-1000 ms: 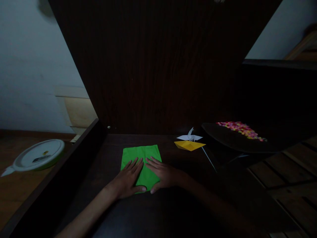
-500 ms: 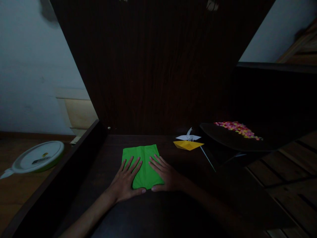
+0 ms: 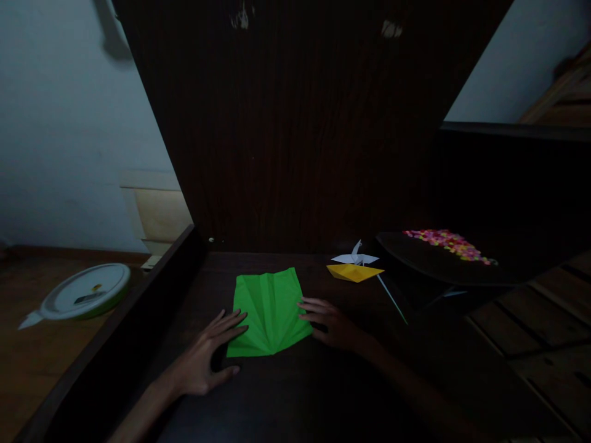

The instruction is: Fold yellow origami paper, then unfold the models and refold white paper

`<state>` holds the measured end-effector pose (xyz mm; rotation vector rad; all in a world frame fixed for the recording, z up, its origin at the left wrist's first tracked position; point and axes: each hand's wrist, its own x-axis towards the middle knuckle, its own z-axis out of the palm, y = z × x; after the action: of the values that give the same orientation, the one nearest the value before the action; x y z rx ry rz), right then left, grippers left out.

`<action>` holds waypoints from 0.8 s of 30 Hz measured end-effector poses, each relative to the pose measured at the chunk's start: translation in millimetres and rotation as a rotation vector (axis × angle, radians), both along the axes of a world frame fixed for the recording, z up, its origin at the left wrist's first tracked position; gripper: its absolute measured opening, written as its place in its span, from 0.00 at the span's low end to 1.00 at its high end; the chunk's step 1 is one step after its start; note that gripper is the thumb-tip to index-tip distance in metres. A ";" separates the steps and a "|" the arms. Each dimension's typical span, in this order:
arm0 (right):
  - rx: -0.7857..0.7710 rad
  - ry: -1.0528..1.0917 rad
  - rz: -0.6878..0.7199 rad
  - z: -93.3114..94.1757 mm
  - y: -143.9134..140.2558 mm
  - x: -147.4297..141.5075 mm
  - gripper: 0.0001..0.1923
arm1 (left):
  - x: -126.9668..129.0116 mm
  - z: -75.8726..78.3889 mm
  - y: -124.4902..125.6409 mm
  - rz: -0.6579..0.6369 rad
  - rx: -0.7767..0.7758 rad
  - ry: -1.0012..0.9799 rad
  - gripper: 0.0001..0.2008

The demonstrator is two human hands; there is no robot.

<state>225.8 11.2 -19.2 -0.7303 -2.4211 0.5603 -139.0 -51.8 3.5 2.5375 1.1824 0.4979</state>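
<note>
A creased sheet of green paper (image 3: 272, 314) lies on the dark wooden tabletop (image 3: 258, 400), with fold lines fanning from its near edge. My left hand (image 3: 207, 354) is open at the sheet's left side, its fingertips on the paper edge and its thumb spread out over the table. At the right edge, my right hand (image 3: 330, 323) has its fingers stretched out, the tips touching the paper. Beyond that hand sit a yellow folded paper boat (image 3: 355, 272) and a white origami crane (image 3: 356, 257).
A thin white stick (image 3: 392, 298) lies beside the boat. Small pink and yellow pieces (image 3: 452, 243) cover part of a dark raised surface on the right. A dark upright panel (image 3: 300, 154) closes off the back. Left, below the table's raised edge, stands a white-lidded container (image 3: 87, 292).
Both hands have slid outward from the middle of the green paper to its sides. The sheet now lies spread wider at its near end. The view has shifted slightly.
</note>
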 end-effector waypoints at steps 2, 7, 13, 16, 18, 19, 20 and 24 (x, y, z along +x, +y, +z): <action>0.003 0.031 -0.020 1.5 1.8 -8.1 0.15 | 0.8 -5.6 0.8 0.012 0.033 -0.057 0.24; -0.080 0.178 -0.165 25.9 1.0 -31.7 0.07 | 4.4 18.4 5.0 0.115 0.044 -0.289 0.11; -0.472 0.573 -0.346 78.8 -1.4 -71.6 0.15 | 1.6 102.6 7.0 0.599 -0.026 -0.622 0.19; -0.626 0.779 -0.224 97.7 8.7 -97.3 0.15 | 1.3 129.8 25.7 0.690 0.014 -0.727 0.18; -0.686 0.806 -0.212 98.5 20.5 -112.6 0.17 | -1.5 135.3 46.2 0.716 0.029 -0.708 0.18; -0.721 0.755 -0.244 94.9 27.3 -118.8 0.18 | -4.2 134.4 57.4 0.713 0.032 -0.658 0.19; -0.757 0.679 -0.296 89.0 34.2 -123.8 0.19 | -7.7 131.5 68.5 0.701 0.030 -0.568 0.21; -0.765 0.563 -0.420 53.3 56.9 -130.3 0.16 | -22.6 107.7 99.1 0.693 0.077 -0.192 0.19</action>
<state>95.5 68.1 34.1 -1.1517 -1.4456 1.3225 -161.7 47.2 111.2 2.0133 1.9780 0.9260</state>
